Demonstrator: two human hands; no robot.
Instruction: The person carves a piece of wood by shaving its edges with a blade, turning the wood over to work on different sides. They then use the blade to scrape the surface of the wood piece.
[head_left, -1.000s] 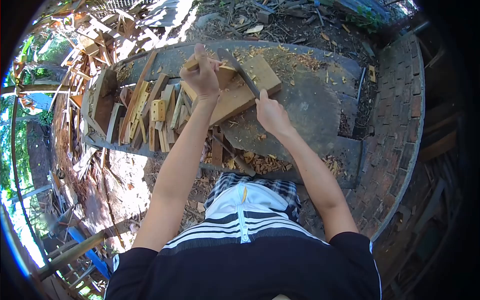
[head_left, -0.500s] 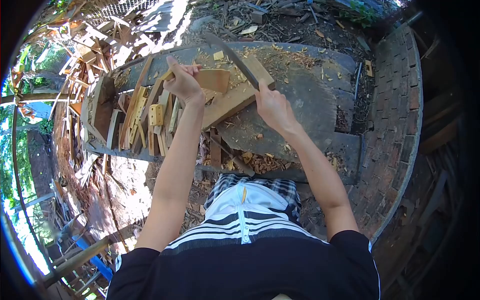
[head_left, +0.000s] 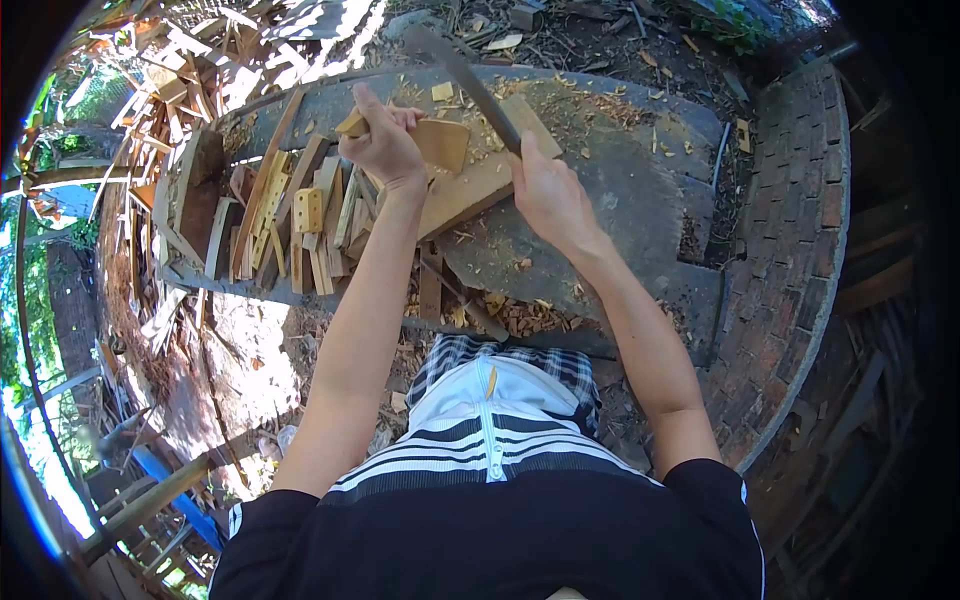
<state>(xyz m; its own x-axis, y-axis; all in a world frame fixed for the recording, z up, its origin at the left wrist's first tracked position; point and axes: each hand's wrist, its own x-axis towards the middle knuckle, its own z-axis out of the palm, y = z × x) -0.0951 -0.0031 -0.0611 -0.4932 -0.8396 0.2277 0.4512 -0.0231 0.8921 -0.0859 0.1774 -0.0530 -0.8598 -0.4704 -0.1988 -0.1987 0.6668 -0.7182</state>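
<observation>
My left hand (head_left: 385, 145) is closed around the narrow end of a flat wooden piece (head_left: 443, 145), whose broad, paddle-like end points right. That broad end sits over a thick wooden block (head_left: 475, 195) lying slantwise on the worktop. In my right hand (head_left: 552, 198) is the handle of a machete (head_left: 470, 88). Its long dark blade angles up and to the left, slightly blurred, to the right of the wooden piece. Blade and piece appear apart.
Wood offcuts (head_left: 270, 215) crowd the left side of the dark worktop (head_left: 620, 190). Chips and shavings (head_left: 610, 108) lie scattered over it. A tool with a wooden handle (head_left: 487, 322) rests near the front edge. A curved brick wall (head_left: 795, 230) borders the right side.
The machete blade is now blurred by motion, its tip a little higher in view. My left hand and the wooden piece have shifted slightly right and upward in the picture.
</observation>
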